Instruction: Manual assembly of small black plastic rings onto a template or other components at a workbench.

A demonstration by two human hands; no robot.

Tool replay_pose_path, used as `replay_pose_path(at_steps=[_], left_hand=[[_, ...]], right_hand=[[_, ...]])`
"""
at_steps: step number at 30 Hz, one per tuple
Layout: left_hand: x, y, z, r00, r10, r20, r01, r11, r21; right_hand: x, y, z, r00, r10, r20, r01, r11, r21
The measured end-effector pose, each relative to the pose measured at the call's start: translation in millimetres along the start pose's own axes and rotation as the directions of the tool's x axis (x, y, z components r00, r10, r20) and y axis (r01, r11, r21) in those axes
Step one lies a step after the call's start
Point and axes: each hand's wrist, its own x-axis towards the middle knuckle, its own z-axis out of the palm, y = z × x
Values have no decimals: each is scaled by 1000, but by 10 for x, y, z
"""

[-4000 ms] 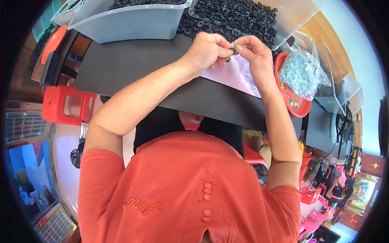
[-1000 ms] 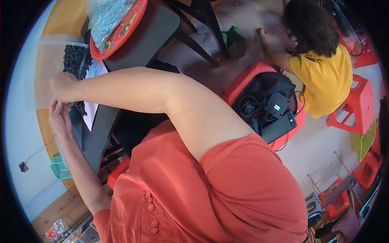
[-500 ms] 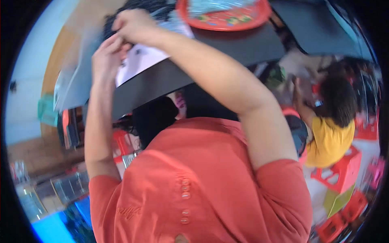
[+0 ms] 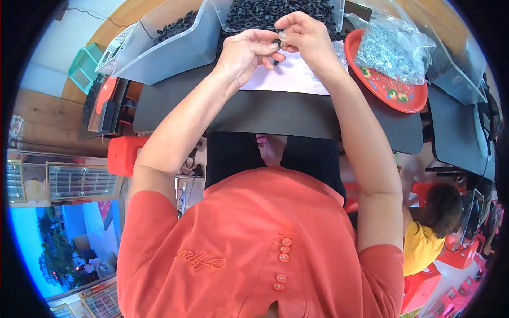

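Between the fingertips of both hands is a small black part (image 4: 277, 42), too small to tell its kind. My left hand (image 4: 245, 55) pinches it from one side, with the other fingers loosely curled. From the other side my right hand (image 4: 307, 40) grips it with thumb and forefinger. Below them a white sheet (image 4: 289, 77) lies on the dark table (image 4: 249, 114). Just beyond the hands stands a clear bin (image 4: 275, 27) heaped with similar small black parts. A dark bit also shows under my left fingers; whether it is held or lies on the sheet, I cannot tell.
Left stands another clear bin (image 4: 159, 58) of black parts, near a green basket (image 4: 85, 66). A red tray (image 4: 419, 100) at right bears a clear bag (image 4: 389, 50) of small shiny pieces. A person in a yellow shirt (image 4: 424, 246) sits lower right, beside red stools.
The view has swung leftward, so table, tray and hands appear farther right. My hands, blurred and close together before, now show sharply with the small black part between their fingertips.
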Motion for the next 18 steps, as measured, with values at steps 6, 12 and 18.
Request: replay_pose_path(at_steps=[6,12,18], left_hand=[[68,-16,-61,997,-65,47,63,997,37],[107,-73,-118,996,-66,55,67,998,-17],[193,-141,-212,995,-7,104,21,990,-137]], right_hand=[[10,38,-39,1000,-28,11,29,997,-69],[-22,-7,3,992,124,18,-124,991,49],[-13,35,-23,963,267,36,-270,952,143]])
